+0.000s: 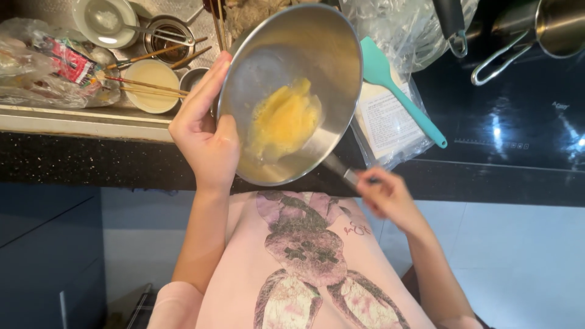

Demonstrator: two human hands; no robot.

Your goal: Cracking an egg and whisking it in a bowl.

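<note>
Two hands busy — left hand (204, 131) gripping tilted steel bowl (292, 91) rim, right hand (385, 194) clasping blurred utensil (332, 163)

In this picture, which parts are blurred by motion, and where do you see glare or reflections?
In the head view, the right hand and the metal utensil it holds are smeared by motion, and the yellow egg mixture in the steel bowl looks soft too; the left hand on the bowl's rim is sharper. Bright reflections sit on the black cooktop and on the bowl's inner wall.

Dark speckled counter (91, 161), glossy black cooktop (524, 116), pale floor (518, 256).
</note>
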